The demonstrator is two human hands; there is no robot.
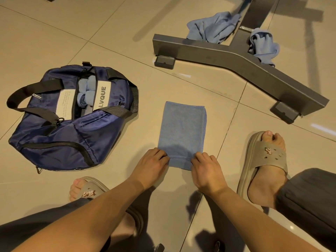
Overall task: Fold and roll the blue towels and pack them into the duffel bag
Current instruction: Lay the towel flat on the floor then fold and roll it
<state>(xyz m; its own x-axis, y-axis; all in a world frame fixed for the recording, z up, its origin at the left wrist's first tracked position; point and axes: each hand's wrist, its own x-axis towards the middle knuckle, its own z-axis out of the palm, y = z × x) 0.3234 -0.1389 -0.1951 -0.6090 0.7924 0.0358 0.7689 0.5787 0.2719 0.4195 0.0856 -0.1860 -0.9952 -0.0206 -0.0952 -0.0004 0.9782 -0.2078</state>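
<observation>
A folded blue towel (182, 131) lies flat on the tiled floor as a long rectangle in front of me. My left hand (151, 161) pinches its near left corner and my right hand (206, 167) pinches its near right corner, fingers curled over the near edge. To the left sits the navy duffel bag (60, 135), unzipped, with rolled blue towels (85, 91) visible in its opening. Two crumpled blue towels lie at the back, one (212, 27) behind the metal frame and one (262, 45) draped on it.
A grey metal frame base (236, 59) with rubber feet crosses the floor at the back right. My feet in beige slippers rest at the left (87, 191) and right (263, 160) of the folded towel.
</observation>
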